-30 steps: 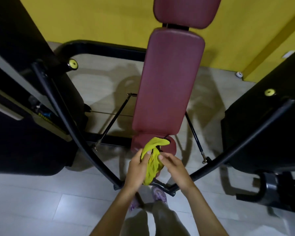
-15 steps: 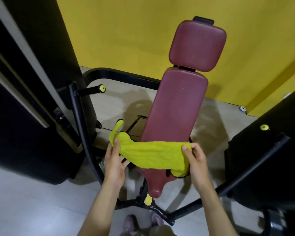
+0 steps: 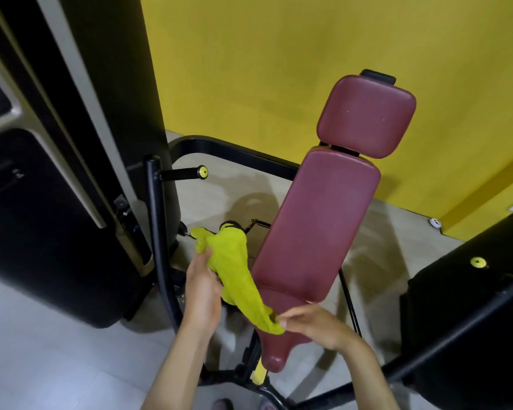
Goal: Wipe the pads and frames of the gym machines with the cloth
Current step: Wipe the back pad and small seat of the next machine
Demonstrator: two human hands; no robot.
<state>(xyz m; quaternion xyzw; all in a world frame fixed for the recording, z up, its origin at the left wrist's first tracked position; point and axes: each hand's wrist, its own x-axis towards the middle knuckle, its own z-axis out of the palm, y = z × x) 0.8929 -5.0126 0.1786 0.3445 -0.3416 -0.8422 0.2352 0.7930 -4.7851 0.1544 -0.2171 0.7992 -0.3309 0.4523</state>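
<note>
Since the earlier frame the cloth (image 3: pixel 234 270) has swung from level across the back pad (image 3: pixel 317 226) to a slant just left of it. Left hand (image 3: pixel 203 288) grips its upper part, fingers curled. Right hand (image 3: pixel 314 324) pinches its lower end, below the back pad, over the seat pad (image 3: pixel 274 359).

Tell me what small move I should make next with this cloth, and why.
Probably bunch the yellow-green terry cloth into the right hand and press it onto the long maroon vinyl back pad. The cloth hangs stretched between the left hand and the right, beside the pad, not flat against it.
</note>
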